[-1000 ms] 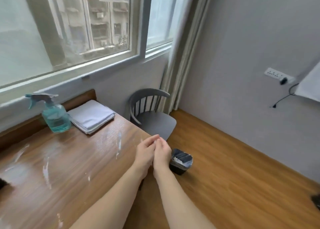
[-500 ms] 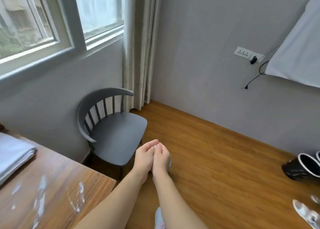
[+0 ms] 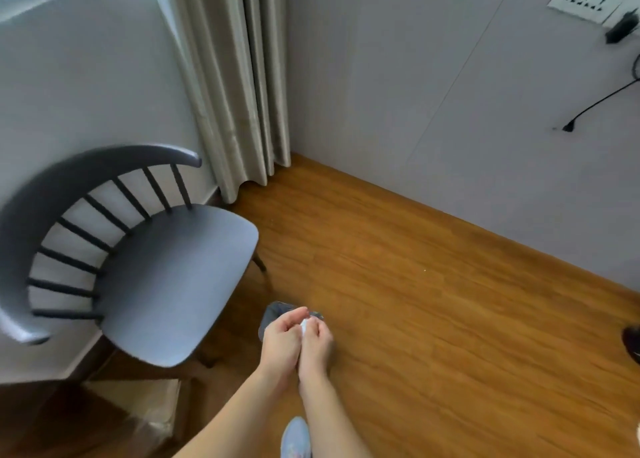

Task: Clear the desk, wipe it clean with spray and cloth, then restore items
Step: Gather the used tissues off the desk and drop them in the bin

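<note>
The wooden desk is no longer in view. A small white scrap [image 3: 304,325] is pinched between left hand [image 3: 281,345] and right hand [image 3: 317,343] over the dark bin [image 3: 273,313], beside the grey spindle-back chair [image 3: 166,284]; disposal is judged imminent.

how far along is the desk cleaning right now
Done: nothing can be confirmed, since the desk top, spray and cloth are all out of view. In hand: the left hand and right hand are pressed together over a dark bin on the floor, with a small white scrap between them, likely being binned. Left: probably wiping and restoring items, though that is unconfirmed here.
</note>
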